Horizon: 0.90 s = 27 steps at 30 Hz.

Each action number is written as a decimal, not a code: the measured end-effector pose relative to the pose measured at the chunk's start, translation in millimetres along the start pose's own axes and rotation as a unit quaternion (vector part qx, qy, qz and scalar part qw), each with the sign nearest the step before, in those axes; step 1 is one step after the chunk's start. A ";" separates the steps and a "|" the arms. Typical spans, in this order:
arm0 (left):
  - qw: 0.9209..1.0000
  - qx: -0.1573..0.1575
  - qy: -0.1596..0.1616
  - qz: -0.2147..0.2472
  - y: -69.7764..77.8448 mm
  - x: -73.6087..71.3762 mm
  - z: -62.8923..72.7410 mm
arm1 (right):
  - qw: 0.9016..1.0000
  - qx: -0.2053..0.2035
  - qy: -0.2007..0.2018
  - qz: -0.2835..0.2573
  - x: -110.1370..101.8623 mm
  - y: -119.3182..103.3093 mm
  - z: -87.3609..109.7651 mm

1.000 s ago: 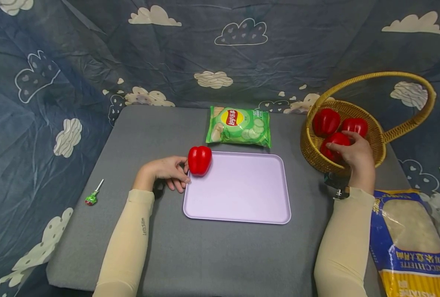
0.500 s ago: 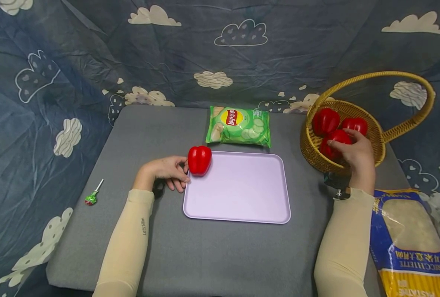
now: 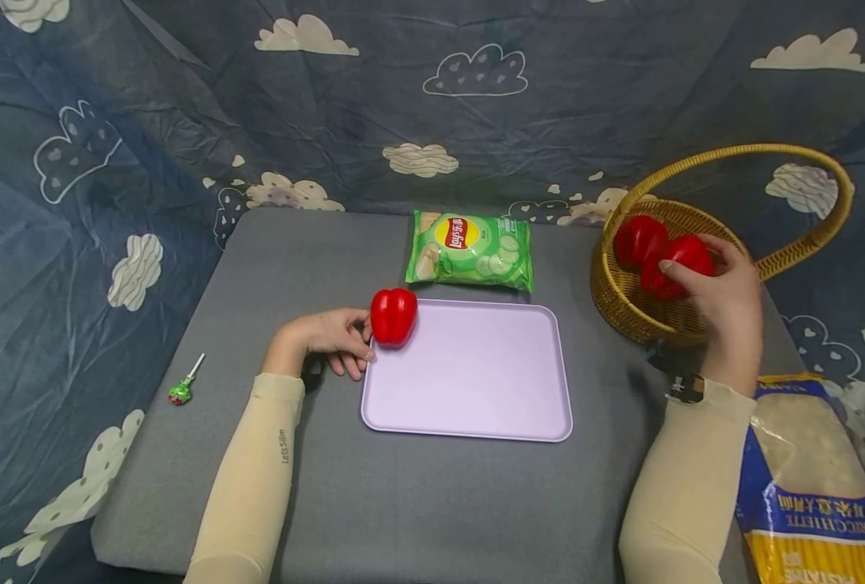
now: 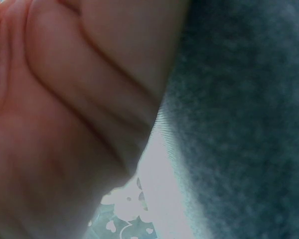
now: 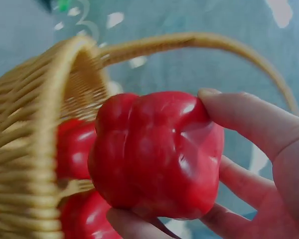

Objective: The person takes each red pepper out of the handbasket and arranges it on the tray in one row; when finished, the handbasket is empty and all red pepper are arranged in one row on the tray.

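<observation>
My right hand (image 3: 725, 292) grips a red bell pepper (image 3: 677, 266), thumb on one side and fingers around the other. In the right wrist view this bell pepper (image 5: 159, 154) is held up at the mouth of the wicker basket (image 5: 45, 144), and two more red peppers show inside behind it. At the left side of the lilac tray (image 3: 469, 373), my left hand (image 3: 330, 337) rests with loose fingers, thumb tip right at the rim. Another red bell pepper (image 3: 393, 317) sits on the tray's upper left corner beside it. The left wrist view is mostly palm (image 4: 65, 114).
A green chip bag (image 3: 469, 250) lies behind the tray. To the left is a lollipop (image 3: 184, 385) in green wrapping. A blue and yellow pasta bag (image 3: 812, 470) lies at the right, in front of the basket, whose tall handle (image 3: 754, 148) arches over it.
My right hand has lifted the front bell pepper in the basket and shifted it up and to the right, now covering the one at the right. The left hand and tray have stayed put.
</observation>
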<state>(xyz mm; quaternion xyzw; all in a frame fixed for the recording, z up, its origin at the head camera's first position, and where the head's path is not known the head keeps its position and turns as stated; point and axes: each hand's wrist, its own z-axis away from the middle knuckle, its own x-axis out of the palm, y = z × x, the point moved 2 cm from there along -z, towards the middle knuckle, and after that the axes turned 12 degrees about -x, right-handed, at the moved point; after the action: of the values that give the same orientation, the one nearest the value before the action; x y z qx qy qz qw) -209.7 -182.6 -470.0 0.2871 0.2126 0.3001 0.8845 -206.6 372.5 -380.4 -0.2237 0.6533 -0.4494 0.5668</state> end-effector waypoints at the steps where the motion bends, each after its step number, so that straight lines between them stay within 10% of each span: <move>1: 1.000 0.000 0.000 0.000 0.0 0.2 0.0 | 1.000 -0.006 0.001 -0.001 -2.1 -4.4 3.8; 13: 1.000 -0.006 0.002 -0.001 -0.9 -0.4 -2.2 | 0.995 -0.094 -0.024 0.004 5.4 -64.0 48.6; 27: 1.000 -0.007 0.004 -0.005 1.0 -0.1 -0.5 | 0.971 -0.192 -0.138 0.013 84.8 -104.3 67.9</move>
<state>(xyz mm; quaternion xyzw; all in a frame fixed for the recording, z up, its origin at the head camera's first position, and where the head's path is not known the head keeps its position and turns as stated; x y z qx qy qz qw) -210.5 -181.8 -469.7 0.2786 0.2159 0.2981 0.8871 -187.1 230.2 -335.3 -0.3795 0.6454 -0.2726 0.6042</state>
